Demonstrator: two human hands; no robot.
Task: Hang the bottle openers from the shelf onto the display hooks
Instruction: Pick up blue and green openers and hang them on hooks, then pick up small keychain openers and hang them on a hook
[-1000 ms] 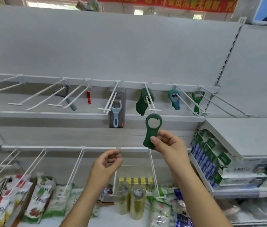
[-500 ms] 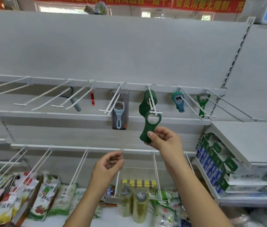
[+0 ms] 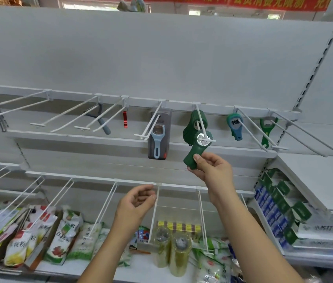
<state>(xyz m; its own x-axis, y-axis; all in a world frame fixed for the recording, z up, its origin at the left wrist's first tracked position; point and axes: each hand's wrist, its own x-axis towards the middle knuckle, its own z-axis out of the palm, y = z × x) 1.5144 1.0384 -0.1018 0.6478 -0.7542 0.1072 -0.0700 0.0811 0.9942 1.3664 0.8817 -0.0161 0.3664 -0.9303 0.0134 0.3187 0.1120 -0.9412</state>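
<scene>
Grey shop shelving with a bare back panel [image 3: 161,58]; a red banner runs along the top edge. The upper rail [image 3: 141,100] carries a row of white wire hooks.

Openers counted: 4.
- Three hang at the backs of hooks on the right half of the rail: 1 hung dark green opener [image 3: 194,121], 1 blue opener [image 3: 234,126], 1 bright green opener [image 3: 266,129].
- The fourth, the held dark green opener [image 3: 194,154], sits at the front tip of the hook [image 3: 201,123] that bears the other dark green one. The tip's crossbar shows through its ring.

Right hand [image 3: 212,170]: thumb and fingers pinch the lower end of the held dark green opener, handle slanting down-left.
Left hand [image 3: 139,201]: fingers loosely curled, nothing in it, just beside a lower hook wire [image 3: 155,209]. Contact cannot be told.

Also on the upper rail: 1 peeler [image 3: 158,139] on a card, 1 small red item [image 3: 125,125], 1 grey-handled tool [image 3: 104,125].
Bottom shelf: food bags [image 3: 59,242] at left, 2 wrapped rolls [image 3: 179,256].
Right bay: stacked blue-and-green boxes [image 3: 274,207].
</scene>
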